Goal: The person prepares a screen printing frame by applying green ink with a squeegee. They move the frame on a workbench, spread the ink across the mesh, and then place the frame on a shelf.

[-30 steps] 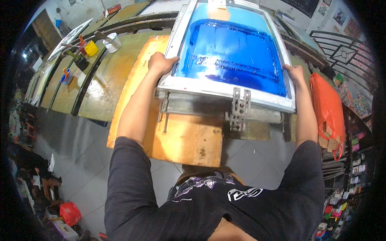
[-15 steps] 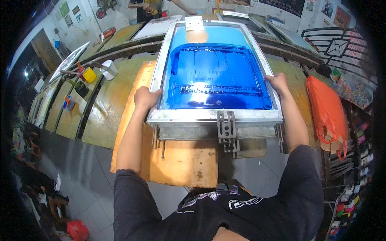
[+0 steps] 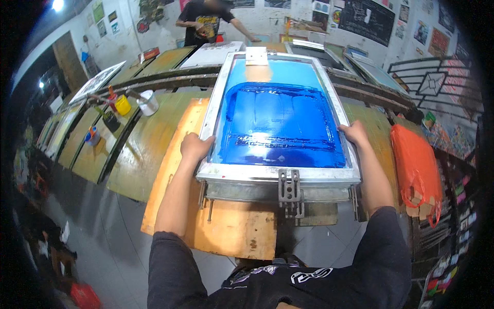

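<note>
A screen-printing frame (image 3: 278, 174) with a pale metal rim lies before me, tilted or raised above a wooden board (image 3: 234, 229). Blue ink (image 3: 280, 110) covers most of its mesh, with thick dark streaks across the top and lower part. My left hand (image 3: 196, 148) is closed round the left rim, its thumb toward the mesh. On the opposite side, my right hand (image 3: 355, 134) grips the right rim, fingers partly hidden beneath. A slotted metal bracket (image 3: 289, 193) is fixed at the near edge. At the far end sits a small cream-white block (image 3: 256, 55), its kind unclear.
Paint pots, including a white tub (image 3: 147, 103) and a yellow cup (image 3: 122, 105), stand on the boards at left. An orange plastic bag (image 3: 416, 167) lies at right. Across the long rack of boards, another person (image 3: 206, 26) stands with one arm stretched out.
The view has tilted upward, so the frame sits lower in it and more of the far wall and the other person shows. Both hands keep their hold on the rim.
</note>
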Tool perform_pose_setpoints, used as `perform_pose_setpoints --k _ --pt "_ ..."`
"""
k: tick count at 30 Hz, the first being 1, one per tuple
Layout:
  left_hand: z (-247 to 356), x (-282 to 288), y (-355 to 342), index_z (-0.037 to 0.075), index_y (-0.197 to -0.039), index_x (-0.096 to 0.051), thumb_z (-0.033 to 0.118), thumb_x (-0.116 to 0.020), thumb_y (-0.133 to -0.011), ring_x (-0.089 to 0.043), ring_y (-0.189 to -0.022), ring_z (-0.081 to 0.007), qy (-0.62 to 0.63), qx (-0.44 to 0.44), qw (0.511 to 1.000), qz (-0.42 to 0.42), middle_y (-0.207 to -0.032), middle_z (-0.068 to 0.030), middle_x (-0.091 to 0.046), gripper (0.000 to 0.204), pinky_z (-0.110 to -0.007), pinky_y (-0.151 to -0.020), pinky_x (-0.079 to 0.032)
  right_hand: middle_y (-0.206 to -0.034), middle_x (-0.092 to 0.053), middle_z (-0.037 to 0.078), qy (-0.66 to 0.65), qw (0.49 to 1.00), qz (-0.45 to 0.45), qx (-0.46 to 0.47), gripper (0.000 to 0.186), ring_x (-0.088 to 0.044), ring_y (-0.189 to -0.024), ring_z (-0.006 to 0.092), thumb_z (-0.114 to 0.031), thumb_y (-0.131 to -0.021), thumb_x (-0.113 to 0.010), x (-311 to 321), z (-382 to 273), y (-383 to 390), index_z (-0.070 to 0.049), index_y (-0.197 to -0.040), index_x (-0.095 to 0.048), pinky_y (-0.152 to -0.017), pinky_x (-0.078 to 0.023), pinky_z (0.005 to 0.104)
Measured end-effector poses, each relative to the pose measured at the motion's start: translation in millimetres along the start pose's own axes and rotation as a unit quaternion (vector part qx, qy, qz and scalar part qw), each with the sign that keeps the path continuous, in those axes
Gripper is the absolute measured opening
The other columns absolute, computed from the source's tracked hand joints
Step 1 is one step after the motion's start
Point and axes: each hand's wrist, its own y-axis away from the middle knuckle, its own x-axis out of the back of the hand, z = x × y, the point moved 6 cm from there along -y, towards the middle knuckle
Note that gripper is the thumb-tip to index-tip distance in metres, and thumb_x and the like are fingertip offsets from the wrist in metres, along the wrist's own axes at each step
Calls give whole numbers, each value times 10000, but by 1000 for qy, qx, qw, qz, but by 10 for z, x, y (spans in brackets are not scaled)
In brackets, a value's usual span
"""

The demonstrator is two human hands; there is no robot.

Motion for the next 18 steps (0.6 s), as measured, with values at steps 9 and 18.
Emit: perform_pose_setpoints --k 9,18 --pt "-645 30 -159 -50 -846 -639 543 -522 -763 -613 -794 -293 184 -69 972 -125 -840 -218 -625 610 -339 -708 -466 -1126 -493 298 -37 993 98 54 699 -490 -1075 347 -533 -734 -570 157 47 277 63 -1097 -525 -904 -375 384" --pt "-1996 176 -205 -4 -1098 -541 390 -583 -785 -545 -970 -303 236 -152 956 -88 -1054 -209 -561 506 -354 -835 -420 -1168 -462 216 -130 930 344 -15 533 -443 -1089 299 -362 -816 -566 45 279 2695 53 -1140 -481 -929 -327 363"
